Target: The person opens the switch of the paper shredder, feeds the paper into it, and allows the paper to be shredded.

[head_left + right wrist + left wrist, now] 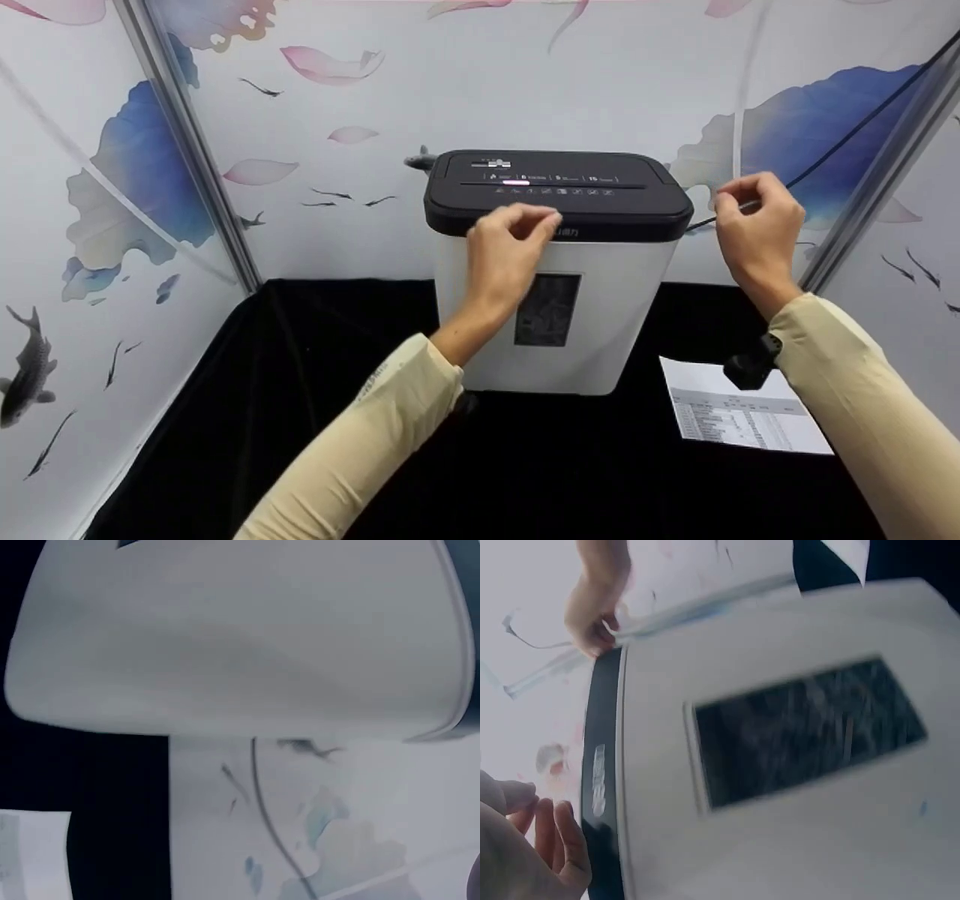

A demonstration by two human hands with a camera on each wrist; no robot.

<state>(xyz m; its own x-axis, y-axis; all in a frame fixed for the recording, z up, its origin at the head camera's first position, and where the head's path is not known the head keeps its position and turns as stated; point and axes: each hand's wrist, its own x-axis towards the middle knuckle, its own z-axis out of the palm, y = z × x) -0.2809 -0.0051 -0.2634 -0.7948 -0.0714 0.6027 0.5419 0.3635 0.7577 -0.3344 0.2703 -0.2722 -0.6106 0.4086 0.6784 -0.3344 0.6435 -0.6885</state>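
A paper shredder with a white bin and black lid stands upright in the middle of the head view. A lit pink strip glows by its feed slot. My left hand is at the lid's front edge, its fingers bent loosely towards the thumb with nothing seen between them; the left wrist view shows these relaxed fingers beside the black rim. My right hand is raised off the lid's right side, loosely curled, no object visible in it. A black cord passes behind it.
A printed sheet of paper lies on the black cloth to the shredder's right, partly under my right forearm in view. Painted panels with metal corner posts enclose the back and sides. Shreds show dimly through the bin's window.
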